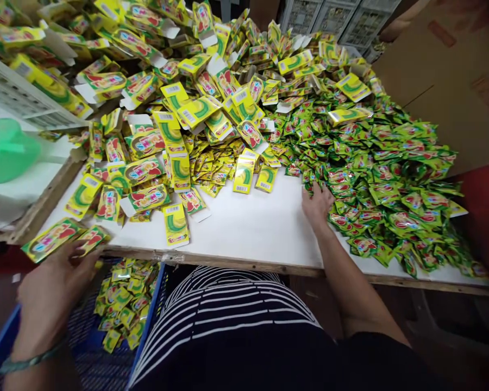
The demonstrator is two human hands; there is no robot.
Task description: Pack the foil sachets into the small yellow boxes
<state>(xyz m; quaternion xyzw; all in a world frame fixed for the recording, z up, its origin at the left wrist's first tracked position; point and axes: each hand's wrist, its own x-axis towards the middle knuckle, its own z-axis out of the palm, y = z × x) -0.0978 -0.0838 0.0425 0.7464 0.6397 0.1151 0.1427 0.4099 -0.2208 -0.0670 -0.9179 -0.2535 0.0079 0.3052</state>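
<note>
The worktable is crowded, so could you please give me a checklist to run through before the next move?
- Right hand at the green packets: ok.
- Left hand at a box: ok.
- Left grip firm: cannot tell.
- Yellow boxes neatly stacked: not ok, heaped loosely.
- Box flaps all closed: not ok, several open.
- Blue crate below table edge: ok.

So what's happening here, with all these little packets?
A person is working at a white table. Their left hand has two small boxes in its grasp, near the table's front edge. Their right hand is touching the big heap of shiny green packets. Lots more yellow boxes lie piled up, and below the table a blue crate has more packets in it.
</note>
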